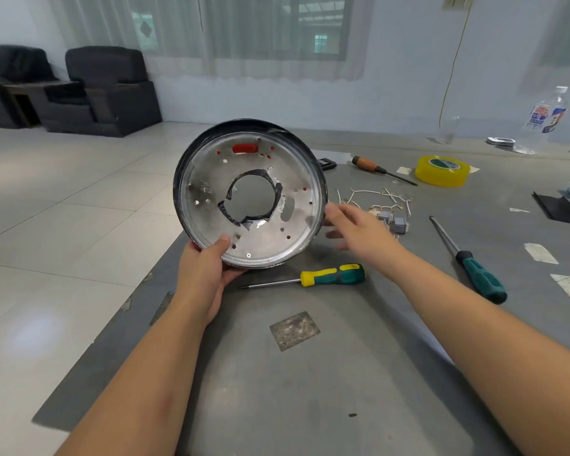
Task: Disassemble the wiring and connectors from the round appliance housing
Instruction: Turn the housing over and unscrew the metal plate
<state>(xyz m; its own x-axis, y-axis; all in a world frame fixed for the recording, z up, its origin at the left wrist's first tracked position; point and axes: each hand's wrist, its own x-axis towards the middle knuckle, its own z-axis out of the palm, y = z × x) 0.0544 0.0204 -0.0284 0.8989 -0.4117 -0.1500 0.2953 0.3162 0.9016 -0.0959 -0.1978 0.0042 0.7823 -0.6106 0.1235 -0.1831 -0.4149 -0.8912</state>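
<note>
left hand grips the lower rim of the round housing, tilted up off the grey table; my right hand hovers loose-fingered by its right edge, blurred. removed wires and connectors lie just beyond. bottle label unreadable. yellow-green screwdriver, tape roll nearby.

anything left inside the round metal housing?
The round black-rimmed metal housing shows only a bare silver plate, holes, one screw and torn black tape round the centre opening. No wiring visible; its back face is hidden.
</note>
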